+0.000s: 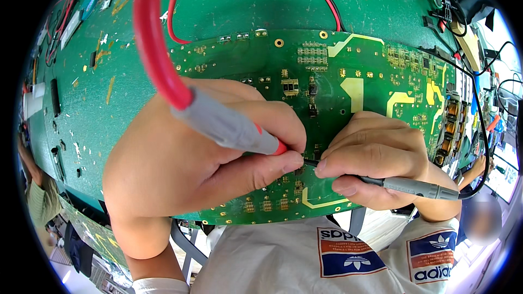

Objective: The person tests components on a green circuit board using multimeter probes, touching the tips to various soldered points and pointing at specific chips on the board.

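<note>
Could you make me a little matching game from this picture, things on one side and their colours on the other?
Things:
1. probe in the left hand
2. probe in the right hand
3. circuit board
4. shirt

Colours:
A. white
B. green with yellow markings
C. grey handle, red lead
D. grey handle, black lead

Pairs: 1-C, 2-D, 3-B, 4-A.

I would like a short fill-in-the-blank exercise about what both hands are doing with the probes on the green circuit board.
1. The left hand holds a grey test probe whose cable is ____.
2. The right hand holds a grey test probe whose cable is ____.
3. Both probe tips meet over the large ____ circuit board.

Missing words: red; black; green
</note>
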{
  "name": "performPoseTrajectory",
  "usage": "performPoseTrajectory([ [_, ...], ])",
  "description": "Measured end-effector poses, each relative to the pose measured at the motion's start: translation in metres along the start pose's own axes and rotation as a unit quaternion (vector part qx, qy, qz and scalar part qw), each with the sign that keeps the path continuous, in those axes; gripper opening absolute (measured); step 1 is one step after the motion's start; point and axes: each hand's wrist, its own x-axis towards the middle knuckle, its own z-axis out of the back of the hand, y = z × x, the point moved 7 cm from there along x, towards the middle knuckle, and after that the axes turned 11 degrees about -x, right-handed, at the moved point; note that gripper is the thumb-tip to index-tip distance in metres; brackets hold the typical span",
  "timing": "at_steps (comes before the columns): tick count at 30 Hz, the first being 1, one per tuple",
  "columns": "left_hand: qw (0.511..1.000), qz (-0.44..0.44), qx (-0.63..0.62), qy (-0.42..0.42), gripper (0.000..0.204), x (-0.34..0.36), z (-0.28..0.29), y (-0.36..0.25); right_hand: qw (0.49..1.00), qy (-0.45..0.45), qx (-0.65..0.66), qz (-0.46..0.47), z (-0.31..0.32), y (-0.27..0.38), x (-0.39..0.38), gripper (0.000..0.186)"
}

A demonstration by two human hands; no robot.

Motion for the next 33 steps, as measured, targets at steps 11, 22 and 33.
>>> performPoseTrajectory([
  [11, 1.000, -0.006, 0.003, 0.000, 0.017, 0.0012, -0.0009, -0.0010, 0.999, 0.030, -0.023, 0.028, -0.0008, 0.0028, -0.0005, 0.019],
  [22, 0.999, -0.003, -0.035, 0.000, 0.024, 0.0031, 0.0008, 0.0053, 0.999, 0.024, 0.038, -0.031, 0.0045, -0.0048, -0.0005, 0.011],
  [33, 0.999, -0.033, -0.013, -0.023, 0.023, 0.0005, -0.0015, 0.0013, 0.999, 0.017, 0.034, -0.011, 0.0028, -0.0035, 0.0003, 0.012],
])
